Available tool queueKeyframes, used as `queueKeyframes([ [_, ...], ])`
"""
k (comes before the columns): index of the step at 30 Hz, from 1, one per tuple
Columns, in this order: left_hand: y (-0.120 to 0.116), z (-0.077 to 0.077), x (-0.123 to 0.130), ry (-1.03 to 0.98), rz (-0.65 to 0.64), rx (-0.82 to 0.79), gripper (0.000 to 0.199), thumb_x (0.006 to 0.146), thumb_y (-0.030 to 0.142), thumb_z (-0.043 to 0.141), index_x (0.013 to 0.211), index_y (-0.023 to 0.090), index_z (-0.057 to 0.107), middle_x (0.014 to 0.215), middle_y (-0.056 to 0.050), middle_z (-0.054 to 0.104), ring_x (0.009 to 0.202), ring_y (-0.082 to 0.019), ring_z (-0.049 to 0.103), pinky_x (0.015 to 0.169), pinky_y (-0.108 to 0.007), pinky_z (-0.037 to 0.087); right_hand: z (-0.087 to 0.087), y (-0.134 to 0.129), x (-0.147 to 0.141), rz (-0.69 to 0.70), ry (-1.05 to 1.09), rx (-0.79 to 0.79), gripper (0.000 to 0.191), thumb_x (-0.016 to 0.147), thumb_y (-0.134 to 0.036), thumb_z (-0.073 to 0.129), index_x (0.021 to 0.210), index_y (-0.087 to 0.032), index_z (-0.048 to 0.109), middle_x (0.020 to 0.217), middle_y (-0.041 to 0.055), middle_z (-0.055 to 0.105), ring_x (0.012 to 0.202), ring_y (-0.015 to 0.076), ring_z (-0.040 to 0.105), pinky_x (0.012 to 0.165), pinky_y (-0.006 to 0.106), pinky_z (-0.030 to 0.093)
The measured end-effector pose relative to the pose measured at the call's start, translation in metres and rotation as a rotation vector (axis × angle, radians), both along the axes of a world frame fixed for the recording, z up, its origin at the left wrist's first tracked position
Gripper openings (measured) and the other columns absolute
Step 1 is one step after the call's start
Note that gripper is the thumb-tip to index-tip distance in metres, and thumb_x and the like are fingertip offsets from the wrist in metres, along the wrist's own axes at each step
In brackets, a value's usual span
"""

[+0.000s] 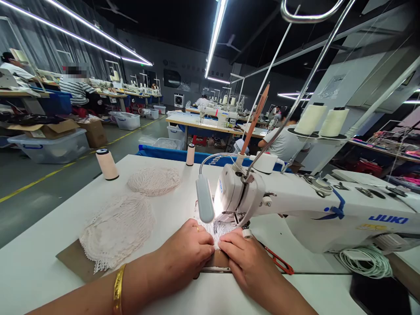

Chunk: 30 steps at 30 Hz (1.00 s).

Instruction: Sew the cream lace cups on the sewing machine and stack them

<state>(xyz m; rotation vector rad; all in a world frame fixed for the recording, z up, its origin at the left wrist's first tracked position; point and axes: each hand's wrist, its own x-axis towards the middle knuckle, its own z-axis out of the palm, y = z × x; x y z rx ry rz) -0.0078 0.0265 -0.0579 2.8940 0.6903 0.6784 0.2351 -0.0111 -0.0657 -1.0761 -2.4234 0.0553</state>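
From the head view, on a clock face centred on the white lace [217, 234]: spread under the head of the sewing machine [288, 197], over a brown sheet [218, 260]. At 8 o'clock, left hand [194, 246], fingers curled and grasping the near edge; at 4, right hand [246, 254], fingers bent, tips pressed on the opposite side, cannot tell about any pinch from below. Probably held from both sides for flatness and a straight line. At 11, slim lamp [205, 199] bent low, presumably for light on the stitching spot. At 9, near lace pile [118, 229], at 10, far lace pile [154, 180], both apart from the machine, perhaps for easy reach. Farther toward 10, large peach cone [107, 166]; at 11, small peach cone [190, 155]. At 1, pencil [256, 118] standing point up on the machine, likely handy there; just past the right hand, red-handled snips [278, 257]. At 2, cream cones [310, 119] upright on a stand, seemingly for smooth unwinding. Well off toward 10, clear bin [55, 146] with pale contents, too blurred to name, and on top an open cardboard box [54, 130] with dark material; beyond, smaller clear tub [126, 121], contents unclear.
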Motion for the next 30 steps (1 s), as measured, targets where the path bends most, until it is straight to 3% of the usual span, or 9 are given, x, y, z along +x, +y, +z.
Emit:
queueKeyframes([
  [5,0.008,0.001,0.001,-0.013,0.021,0.037,0.019,0.093,0.005,0.063,0.084,0.019,0.070,0.094,-0.005,0.077,0.085,-0.022,0.068,0.077,-0.038,0.042,-0.003,0.005,-0.002,-0.060,-0.026,-0.001,0.051,0.085,0.006,0.049,0.120,-0.024,0.069,0.113,0.0076,0.076,0.099,0.0279,0.068,0.079,0.040,0.058],
  [10,0.015,0.001,0.003,0.018,0.073,0.066,0.026,0.100,0.006,0.055,0.085,0.019,0.071,0.093,-0.005,0.077,0.084,-0.022,0.069,0.078,-0.038,0.045,-0.005,0.010,-0.003,-0.116,-0.040,-0.036,0.057,0.084,0.004,0.047,0.128,-0.025,0.069,0.129,0.0073,0.075,0.107,0.0296,0.069,0.086,0.044,0.061],
  [15,0.016,0.006,0.005,0.048,0.135,0.010,0.018,0.098,0.007,0.060,0.088,0.019,0.070,0.099,-0.006,0.076,0.093,-0.024,0.071,0.085,-0.038,0.050,-0.009,0.014,-0.002,-0.180,-0.070,-0.050,0.059,0.089,-0.001,0.048,0.140,-0.023,0.069,0.140,0.0110,0.072,0.116,0.0313,0.070,0.094,0.047,0.063],
  [20,0.015,0.012,0.001,0.038,0.183,-0.107,0.012,0.099,0.015,0.065,0.108,0.021,0.070,0.117,-0.008,0.074,0.107,-0.030,0.070,0.094,-0.043,0.053,-0.013,0.014,-0.001,-0.199,-0.086,-0.015,0.059,0.094,-0.004,0.046,0.147,-0.021,0.065,0.138,0.0149,0.072,0.118,0.0322,0.072,0.094,0.048,0.065],
  [25,0.010,0.018,-0.002,0.079,0.322,-0.146,0.032,0.098,0.028,0.073,0.128,0.020,0.065,0.134,-0.014,0.070,0.117,-0.036,0.065,0.099,-0.049,0.053,-0.012,0.011,-0.001,-0.150,-0.025,0.045,0.048,0.095,-0.002,0.044,0.132,-0.022,0.068,0.128,0.0127,0.076,0.110,0.0294,0.075,0.087,0.043,0.066],
  [27,0.006,0.024,-0.001,0.158,0.382,-0.139,0.033,0.098,0.033,0.074,0.127,0.018,0.066,0.127,-0.015,0.072,0.111,-0.036,0.068,0.095,-0.049,0.053,-0.009,0.009,-0.004,-0.089,0.027,0.100,0.046,0.096,0.000,0.042,0.128,-0.022,0.067,0.122,0.0113,0.078,0.106,0.0279,0.075,0.085,0.042,0.066],
  [30,-0.003,0.037,-0.002,0.279,0.371,-0.196,0.013,0.099,0.032,0.069,0.098,0.019,0.070,0.101,-0.010,0.076,0.095,-0.033,0.070,0.081,-0.041,0.050,-0.003,0.005,-0.012,0.041,0.095,0.159,0.045,0.098,-0.002,0.044,0.134,-0.022,0.062,0.126,0.0118,0.076,0.115,0.0273,0.073,0.092,0.041,0.065],
])
